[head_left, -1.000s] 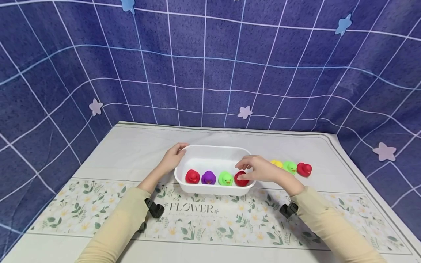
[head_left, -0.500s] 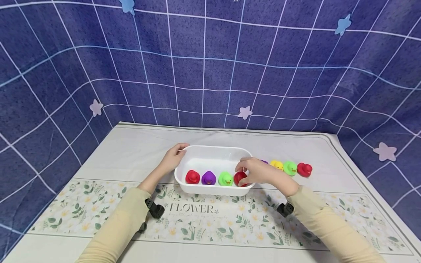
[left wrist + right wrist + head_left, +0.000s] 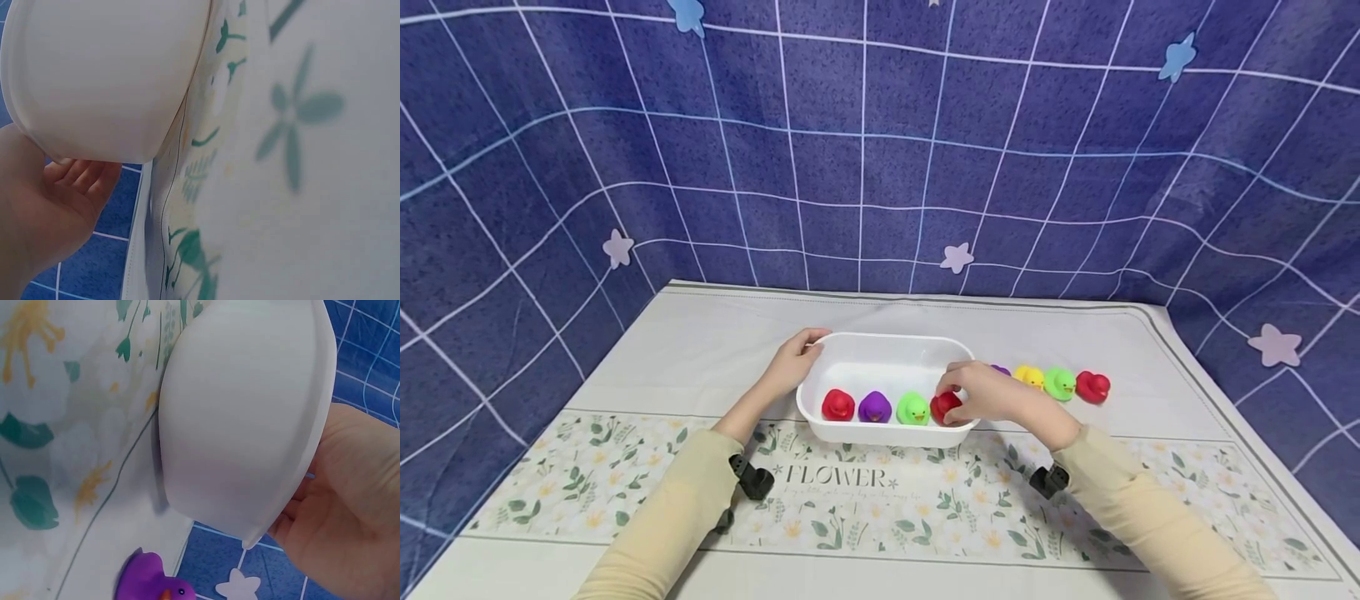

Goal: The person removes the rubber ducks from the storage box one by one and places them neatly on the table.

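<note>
A white tub [image 3: 887,432] stands on the cloth with a row of ducks along its near side: red [image 3: 838,406], purple [image 3: 875,408], green [image 3: 913,409] and a second red duck [image 3: 944,407] at the right end. My left hand [image 3: 793,364] grips the tub's left back rim; in the left wrist view that hand [image 3: 59,209] has its fingers partly behind the tub [image 3: 106,81]. Reaching over the right rim, my right hand [image 3: 988,390] pinches the right-end red duck between thumb and fingers. In the right wrist view the tub [image 3: 244,419] hides the fingertips of that hand [image 3: 340,506].
Right of the tub, a row of ducks lies on the cloth: purple [image 3: 1000,369], partly behind my right hand, then yellow [image 3: 1030,377], green [image 3: 1060,383] and red [image 3: 1093,387]. A blue gridded curtain [image 3: 895,167] rises behind the table [image 3: 730,312].
My right hand has lowered and its thumb and fingers have closed about the right-end red duck. The purple duck outside the tub has come into view. My left hand has kept its place.
</note>
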A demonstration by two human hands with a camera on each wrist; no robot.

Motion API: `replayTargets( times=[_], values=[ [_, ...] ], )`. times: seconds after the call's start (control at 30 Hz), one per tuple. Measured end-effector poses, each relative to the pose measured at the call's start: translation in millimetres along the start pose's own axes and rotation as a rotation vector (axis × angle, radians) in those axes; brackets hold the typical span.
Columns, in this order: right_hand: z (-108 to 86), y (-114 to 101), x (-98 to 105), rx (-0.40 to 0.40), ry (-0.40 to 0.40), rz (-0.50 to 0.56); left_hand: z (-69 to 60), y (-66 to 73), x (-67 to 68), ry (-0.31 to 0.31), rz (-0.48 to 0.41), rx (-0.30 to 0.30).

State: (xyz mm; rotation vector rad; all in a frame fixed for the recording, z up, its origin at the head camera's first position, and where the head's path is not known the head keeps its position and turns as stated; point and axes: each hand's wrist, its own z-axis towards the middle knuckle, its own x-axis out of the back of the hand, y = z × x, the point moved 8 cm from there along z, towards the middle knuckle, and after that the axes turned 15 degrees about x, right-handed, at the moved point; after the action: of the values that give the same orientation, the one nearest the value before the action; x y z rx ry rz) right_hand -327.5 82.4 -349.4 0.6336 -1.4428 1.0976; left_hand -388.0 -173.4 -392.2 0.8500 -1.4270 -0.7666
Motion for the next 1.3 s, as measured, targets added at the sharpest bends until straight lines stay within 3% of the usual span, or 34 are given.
replayTargets(
  times=[0.2, 0.37, 0.73, 1.0, 1.3],
  values=[
    [-2.8, 1, 2, 0.041, 0.084, 0.006, -0.4, 0.2, 0.1, -0.002, -0.002, -0.001],
    [-8.9, 4, 4, 0.068, 0.180, 0.088, -0.6, 1.1, 0.7, -0.003, 0.000, -0.003],
    [-23.3, 7, 11, 0.021, 0.325, 0.193, 1.6, -1.1, 0.6, 0.003, 0.003, 0.006],
    [-29.9, 2, 22, 0.068, 0.428, 0.197, 1.3, -0.6, 0.7, -0.001, 0.004, 0.001],
    [-38.9, 3, 33, 0.053, 0.457, 0.146, -1.3, 2.3, 1.0, -0.002, 0.002, -0.003]
  ],
)
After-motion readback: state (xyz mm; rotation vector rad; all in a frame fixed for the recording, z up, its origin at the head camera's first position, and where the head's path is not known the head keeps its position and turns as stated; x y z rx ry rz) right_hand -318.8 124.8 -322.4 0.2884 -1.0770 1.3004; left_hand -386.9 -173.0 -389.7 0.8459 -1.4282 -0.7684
